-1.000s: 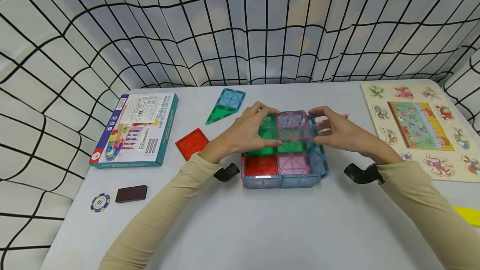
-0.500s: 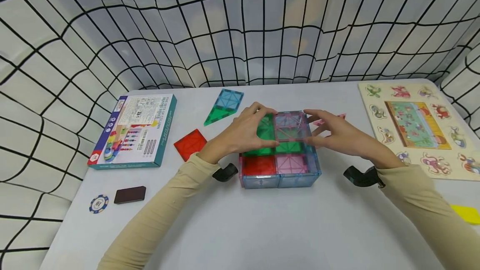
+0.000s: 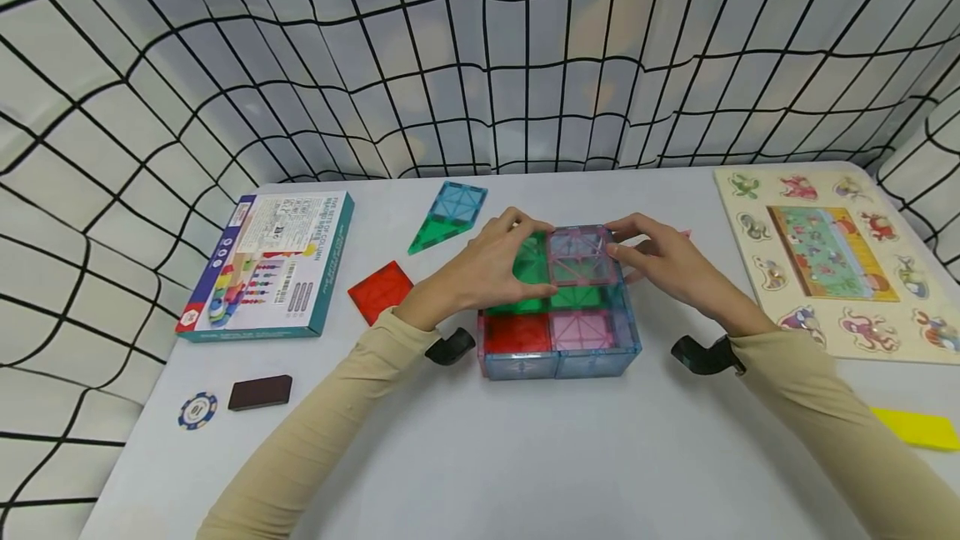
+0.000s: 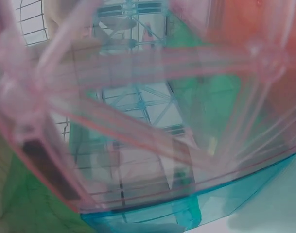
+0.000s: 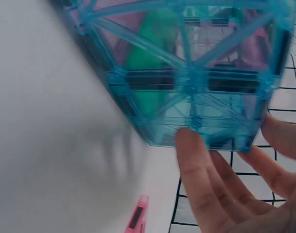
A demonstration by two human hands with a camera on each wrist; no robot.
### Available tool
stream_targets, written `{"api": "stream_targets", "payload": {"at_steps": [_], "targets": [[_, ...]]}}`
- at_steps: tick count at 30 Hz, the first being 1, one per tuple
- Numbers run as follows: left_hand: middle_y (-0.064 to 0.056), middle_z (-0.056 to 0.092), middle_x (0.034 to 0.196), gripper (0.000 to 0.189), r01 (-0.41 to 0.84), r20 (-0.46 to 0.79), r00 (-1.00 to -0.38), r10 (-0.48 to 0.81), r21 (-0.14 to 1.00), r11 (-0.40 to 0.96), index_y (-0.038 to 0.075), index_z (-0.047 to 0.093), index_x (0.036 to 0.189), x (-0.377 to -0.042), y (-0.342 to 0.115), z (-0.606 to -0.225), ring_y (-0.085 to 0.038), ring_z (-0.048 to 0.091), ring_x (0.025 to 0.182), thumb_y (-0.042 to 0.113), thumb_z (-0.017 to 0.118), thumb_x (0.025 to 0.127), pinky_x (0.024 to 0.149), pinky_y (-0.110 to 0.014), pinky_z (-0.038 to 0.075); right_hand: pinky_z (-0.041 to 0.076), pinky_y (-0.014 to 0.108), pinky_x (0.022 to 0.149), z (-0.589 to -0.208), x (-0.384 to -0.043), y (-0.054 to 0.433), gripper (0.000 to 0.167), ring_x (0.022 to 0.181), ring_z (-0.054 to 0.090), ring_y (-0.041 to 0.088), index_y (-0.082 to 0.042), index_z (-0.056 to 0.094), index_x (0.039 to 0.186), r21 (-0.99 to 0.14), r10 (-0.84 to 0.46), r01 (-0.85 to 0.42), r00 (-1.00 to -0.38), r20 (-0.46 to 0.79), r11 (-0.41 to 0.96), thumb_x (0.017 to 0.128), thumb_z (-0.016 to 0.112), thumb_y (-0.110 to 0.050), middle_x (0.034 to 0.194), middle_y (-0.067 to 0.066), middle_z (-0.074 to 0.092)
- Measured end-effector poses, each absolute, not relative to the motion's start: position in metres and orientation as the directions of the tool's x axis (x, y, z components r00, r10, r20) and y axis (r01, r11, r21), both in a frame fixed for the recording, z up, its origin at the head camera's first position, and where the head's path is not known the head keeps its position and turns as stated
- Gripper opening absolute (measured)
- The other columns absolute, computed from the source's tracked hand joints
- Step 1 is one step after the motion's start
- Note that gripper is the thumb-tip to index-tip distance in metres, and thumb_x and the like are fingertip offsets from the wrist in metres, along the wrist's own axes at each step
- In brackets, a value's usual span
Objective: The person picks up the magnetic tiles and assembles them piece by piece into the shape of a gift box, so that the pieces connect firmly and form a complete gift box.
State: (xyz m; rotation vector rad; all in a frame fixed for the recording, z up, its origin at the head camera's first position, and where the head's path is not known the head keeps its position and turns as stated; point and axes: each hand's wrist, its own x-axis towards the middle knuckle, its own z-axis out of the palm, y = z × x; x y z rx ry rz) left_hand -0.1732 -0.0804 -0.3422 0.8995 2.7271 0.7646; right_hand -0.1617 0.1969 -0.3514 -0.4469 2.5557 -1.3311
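A low box of see-through magnetic tiles [image 3: 558,366] stands mid-table, with blue walls in front and at right. Inside its front half show a red tile [image 3: 517,334] and a pink tile [image 3: 582,330]. My left hand [image 3: 472,269] grips the back left part over a green tile [image 3: 532,261], its thumb and fingertips at the left edge of a raised clear pink tile [image 3: 581,247]. My right hand [image 3: 671,265] holds the back right corner, its thumb on the top edge. In the right wrist view, fingers [image 5: 194,160] touch the blue side wall [image 5: 191,82].
Left of the box lie a loose red tile [image 3: 381,292] and joined blue and green tiles [image 3: 457,205]. A boxed toy [image 3: 262,265], a dark block [image 3: 260,392] and a poker chip [image 3: 197,411] lie farther left. At right are a puzzle board [image 3: 832,257] and a yellow piece [image 3: 917,428].
The right side wall has moved in to the left, squaring up the box. My right thumb has risen from the side wall to the upper edge. My left hand has kept its grip.
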Motion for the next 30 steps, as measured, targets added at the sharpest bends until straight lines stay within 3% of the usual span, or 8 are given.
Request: {"api": "stream_targets", "payload": {"at_steps": [3, 6, 9, 11, 13, 18, 23, 30], "targets": [[-0.010, 0.047, 0.141, 0.075, 0.508, 0.001, -0.800, 0.600, 0.532, 0.677, 0.015, 0.053, 0.152, -0.173, -0.081, -0.343, -0.030, 0.050, 0.123, 0.044, 0.081, 0.089, 0.102, -0.047, 0.051, 0.052, 0.054, 0.100, -0.354, -0.163, 0.194, 0.038, 0.099, 0.073, 0.030, 0.001, 0.057, 0.140, -0.820, -0.335, -0.173, -0.942, -0.024, 0.546, 0.109, 0.059, -0.022, 0.133, 0.021, 0.064], [-0.010, 0.046, 0.141, 0.076, 0.506, 0.002, -0.800, 0.600, 0.541, 0.672, 0.015, 0.054, 0.153, -0.173, -0.082, -0.343, -0.029, 0.049, 0.124, 0.044, 0.082, 0.089, 0.103, -0.046, 0.051, 0.020, 0.068, 0.120, -0.354, -0.165, 0.193, 0.036, 0.093, 0.074, 0.031, 0.002, 0.058, 0.137, -0.823, -0.324, -0.179, -0.946, -0.007, 0.539, 0.108, 0.060, -0.019, 0.128, 0.025, 0.066], [-0.010, 0.046, 0.143, 0.078, 0.503, 0.002, -0.801, 0.599, 0.544, 0.672, 0.014, 0.054, 0.154, -0.173, -0.083, -0.343, -0.029, 0.048, 0.128, 0.044, 0.083, 0.088, 0.105, -0.045, 0.050, -0.007, 0.075, 0.118, -0.353, -0.166, 0.193, 0.036, 0.091, 0.075, 0.033, 0.004, 0.058, 0.136, -0.827, -0.323, -0.178, -0.946, -0.004, 0.533, 0.108, 0.061, -0.017, 0.126, 0.027, 0.066], [-0.011, 0.046, 0.145, 0.079, 0.501, 0.002, -0.802, 0.597, 0.546, 0.671, 0.014, 0.053, 0.154, -0.174, -0.083, -0.343, -0.029, 0.047, 0.130, 0.044, 0.084, 0.088, 0.107, -0.045, 0.050, -0.002, 0.075, 0.118, -0.353, -0.167, 0.192, 0.036, 0.091, 0.074, 0.033, 0.004, 0.058, 0.136, -0.827, -0.321, -0.173, -0.947, -0.009, 0.535, 0.108, 0.061, -0.017, 0.127, 0.027, 0.066], [-0.012, 0.045, 0.146, 0.080, 0.498, 0.002, -0.803, 0.596, 0.553, 0.668, 0.013, 0.052, 0.155, -0.174, -0.084, -0.344, -0.029, 0.047, 0.131, 0.044, 0.084, 0.088, 0.108, -0.045, 0.049, 0.016, 0.070, 0.119, -0.353, -0.167, 0.191, 0.037, 0.092, 0.074, 0.032, 0.003, 0.057, 0.137, -0.822, -0.312, -0.163, -0.950, -0.018, 0.545, 0.108, 0.061, -0.019, 0.129, 0.026, 0.065], [-0.013, 0.041, 0.153, 0.093, 0.453, -0.007, -0.819, 0.574, 0.606, 0.654, 0.011, 0.040, 0.161, -0.174, -0.090, -0.346, -0.029, 0.044, 0.137, 0.048, 0.083, 0.088, 0.113, -0.048, 0.046, 0.050, 0.055, 0.097, -0.357, -0.166, 0.190, 0.042, 0.100, 0.070, 0.033, -0.002, 0.053, 0.143, -0.821, -0.298, -0.133, -0.953, -0.048, 0.555, 0.110, 0.058, -0.027, 0.136, 0.023, 0.060], [-0.012, 0.035, 0.162, 0.083, 0.381, 0.010, -0.857, 0.515, 0.685, 0.621, 0.012, 0.037, 0.163, -0.171, -0.106, -0.344, -0.030, 0.038, 0.147, 0.051, 0.068, 0.097, 0.116, -0.056, 0.042, 0.046, 0.059, 0.103, -0.364, -0.164, 0.189, 0.047, 0.115, 0.064, 0.039, -0.008, 0.047, 0.150, -0.853, -0.306, -0.090, -0.948, -0.085, 0.515, 0.112, 0.051, -0.034, 0.144, 0.024, 0.052], [-0.023, 0.046, 0.147, 0.058, 0.213, 0.078, -0.972, 0.222, 0.696, 0.686, -0.004, 0.047, 0.152, -0.187, -0.144, -0.345, -0.038, 0.048, 0.132, 0.033, 0.055, 0.109, 0.111, -0.052, 0.045, 0.038, 0.061, 0.114, -0.365, -0.162, 0.186, 0.054, 0.135, 0.049, 0.041, -0.006, 0.038, 0.157, -0.888, -0.345, -0.064, -0.932, -0.110, 0.456, 0.114, 0.041, -0.039, 0.155, 0.022, 0.041]]}}
